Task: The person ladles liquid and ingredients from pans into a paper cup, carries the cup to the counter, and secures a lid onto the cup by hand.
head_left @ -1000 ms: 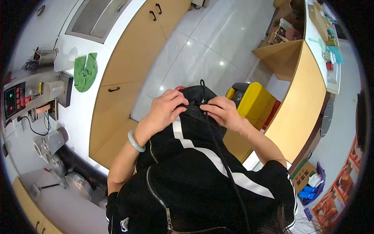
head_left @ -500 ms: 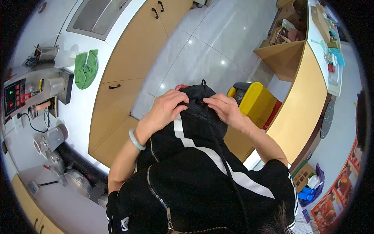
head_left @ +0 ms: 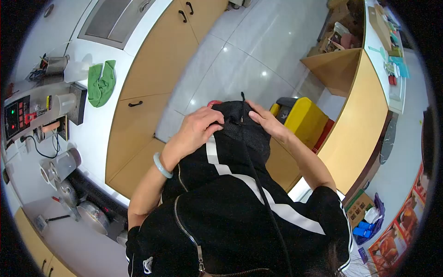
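Note:
Black mesh fabric (head_left: pixel 240 134) is bunched in front of my body, against the black garment with a white stripe (head_left: pixel 221 169). My left hand (head_left: pixel 201 123), with a pale bangle on the wrist, pinches the fabric's upper left edge between thumb and curled fingers. My right hand (head_left: pixel 267 121) holds its right edge, thumb on top and index finger stretched along the rim; the other fingers are hidden behind it. A black cord (head_left: pixel 258 184) runs from a loop above the fabric down across the garment. A small metallic piece (head_left: pixel 242 119) shows between the hands.
On the left, a white counter (head_left: pixel 92 138) bears a green cloth (head_left: pixel 101 83), a machine with a lit panel (head_left: pixel 17 114), and several pots. A yellow bin (head_left: pixel 304 121) stands on the tiled floor (head_left: pixel 230 69) to the right, beside a wooden cabinet (head_left: pixel 355 134).
My right hand has shifted from pinching near the cord to the fabric's right edge, its fingers straighter. The cord now hangs straighter. My left hand keeps its place.

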